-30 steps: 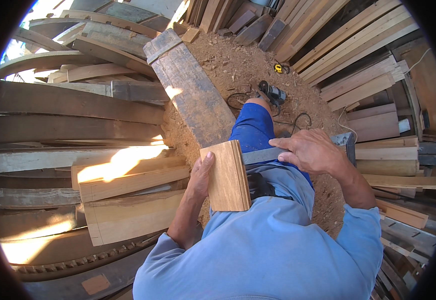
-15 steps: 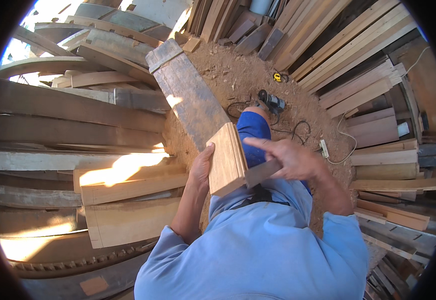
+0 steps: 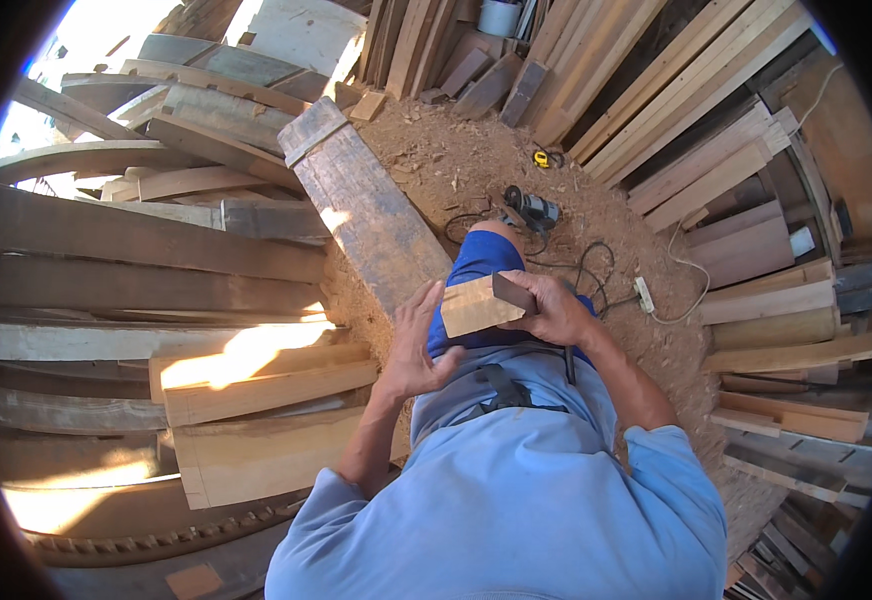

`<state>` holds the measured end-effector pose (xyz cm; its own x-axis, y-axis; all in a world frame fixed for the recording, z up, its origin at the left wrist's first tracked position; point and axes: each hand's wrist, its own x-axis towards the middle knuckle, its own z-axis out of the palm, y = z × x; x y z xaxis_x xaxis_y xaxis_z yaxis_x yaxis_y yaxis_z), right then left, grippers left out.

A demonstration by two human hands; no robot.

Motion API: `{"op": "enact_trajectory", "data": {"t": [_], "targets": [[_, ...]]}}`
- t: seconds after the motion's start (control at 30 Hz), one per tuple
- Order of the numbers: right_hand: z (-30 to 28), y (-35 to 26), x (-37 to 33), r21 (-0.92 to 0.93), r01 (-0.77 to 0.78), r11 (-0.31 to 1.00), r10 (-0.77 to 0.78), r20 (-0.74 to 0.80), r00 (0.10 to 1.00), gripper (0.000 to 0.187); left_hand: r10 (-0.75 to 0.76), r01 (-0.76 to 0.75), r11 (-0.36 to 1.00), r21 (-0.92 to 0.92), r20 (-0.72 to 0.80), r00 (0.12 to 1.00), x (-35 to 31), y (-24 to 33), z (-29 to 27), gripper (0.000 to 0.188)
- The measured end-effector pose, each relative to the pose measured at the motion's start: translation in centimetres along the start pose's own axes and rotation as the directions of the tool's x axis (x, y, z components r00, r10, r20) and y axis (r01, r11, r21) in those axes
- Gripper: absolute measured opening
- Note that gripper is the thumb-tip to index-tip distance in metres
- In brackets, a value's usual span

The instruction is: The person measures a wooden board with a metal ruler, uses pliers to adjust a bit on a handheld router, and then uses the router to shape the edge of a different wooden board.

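Over my lap, a pale wooden block (image 3: 470,307) is tilted so that its end faces up toward me. My right hand (image 3: 554,312) is closed around the block's right side, where a dark brown face shows beside the fingers. I cannot tell whether that face is the block's shaded side or a separate strip. A narrow dark piece (image 3: 570,364) shows just below my right hand. To the left of the block, my left hand (image 3: 418,345) is open with its fingers spread and thumb apart, close to the wood.
A long worn plank (image 3: 366,205) slopes away in front of me. A corded power tool (image 3: 531,208) and a yellow tape measure (image 3: 542,159) lie on the sawdust-covered ground. A white power strip (image 3: 644,294) sits right. Stacked boards (image 3: 146,240) line the left; timber (image 3: 696,90) leans far right.
My left hand has let go of the block and opened. My right hand, which held a dark flat strip, now grips the block. The block has turned and moved slightly right.
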<state>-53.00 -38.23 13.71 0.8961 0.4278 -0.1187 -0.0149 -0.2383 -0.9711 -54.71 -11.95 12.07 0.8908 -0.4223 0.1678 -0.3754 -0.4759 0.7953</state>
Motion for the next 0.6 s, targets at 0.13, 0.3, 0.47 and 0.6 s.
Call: {"op": "enact_trajectory", "data": {"t": [0.13, 0.3, 0.47, 0.6], "targets": [[0.3, -1.1, 0.6, -0.19, 0.088, 0.978, -0.081, 0.041, 0.996, 0.073, -0.059, 0.063, 0.942, -0.331, 0.022, 0.998, 1.3, -1.1, 2.3, 0.062], [-2.8, 0.3, -2.4, -0.017, -0.097, 0.995, 0.095, -0.107, 0.99, 0.084, -0.033, 0.068, 0.89, -0.451, 0.084, 0.996, 2.6, -1.7, 1.5, 0.058], [-4.8, -1.5, -4.9, -0.096, -0.187, 0.978, 0.143, -0.35, 0.926, 0.06, -0.061, 0.119, 0.837, -0.535, 0.126, 0.99, 2.4, -1.8, 0.5, 0.054], [-6.0, -5.0, -6.2, -0.335, -0.295, 0.895, 0.146, -0.404, 0.903, 0.039, -0.05, 0.108, 0.835, -0.539, 0.12, 0.992, 2.6, -1.8, 0.2, 0.053]]}}
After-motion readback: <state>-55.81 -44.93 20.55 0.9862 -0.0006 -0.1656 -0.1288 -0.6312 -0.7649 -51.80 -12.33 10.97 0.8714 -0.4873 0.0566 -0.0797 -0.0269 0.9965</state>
